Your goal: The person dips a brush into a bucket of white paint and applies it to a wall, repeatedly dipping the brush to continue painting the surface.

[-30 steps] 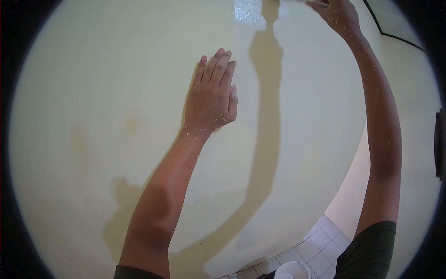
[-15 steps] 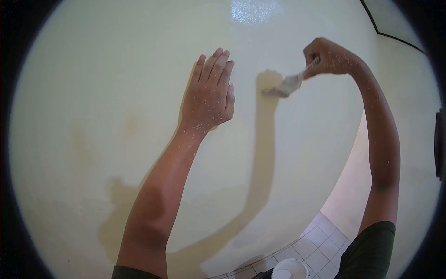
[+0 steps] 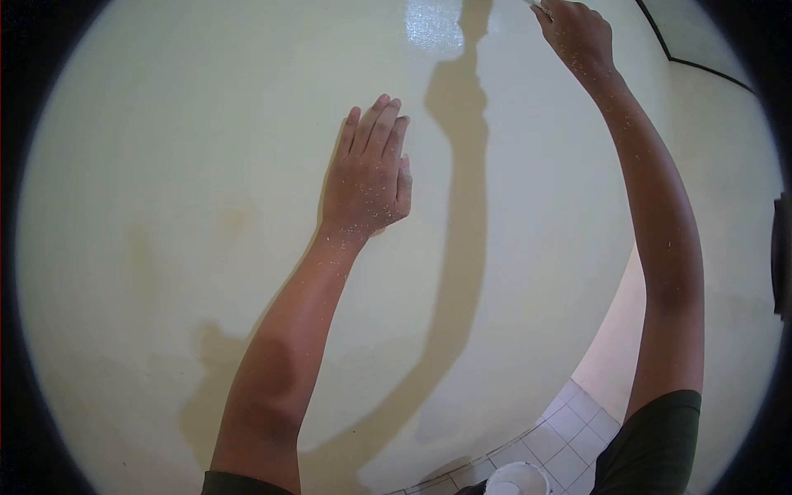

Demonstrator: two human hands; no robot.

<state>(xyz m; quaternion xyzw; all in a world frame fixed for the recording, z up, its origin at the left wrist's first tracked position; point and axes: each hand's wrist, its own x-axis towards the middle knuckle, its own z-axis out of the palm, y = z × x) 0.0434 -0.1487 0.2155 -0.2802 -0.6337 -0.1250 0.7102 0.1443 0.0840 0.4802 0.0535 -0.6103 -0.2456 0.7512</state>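
My left hand (image 3: 367, 169) lies flat against the pale cream wall (image 3: 190, 132), fingers stretched upward and slightly apart, holding nothing. Higher up on the right, my right hand (image 3: 580, 37) is closed round the handle of a paintbrush (image 3: 534, 4). Only a bit of the handle shows; the bristles are beyond the top edge, so whether they touch the wall is hidden. Small white specks dot both hands and forearms. Between the hands, a glossy, bright patch (image 3: 434, 26) shines on the wall near the top.
Below, a white bucket (image 3: 542, 478) stands on the tiled floor (image 3: 569, 421) by the wall's foot. The wall ends at a corner on the right, with another pale wall (image 3: 734, 247) past it. A dark object (image 3: 780, 256) sits at the far right edge.
My right hand has moved up with the paintbrush, which has mostly left the view. Its shadow has risen on the wall too. My left hand stays almost where it was.
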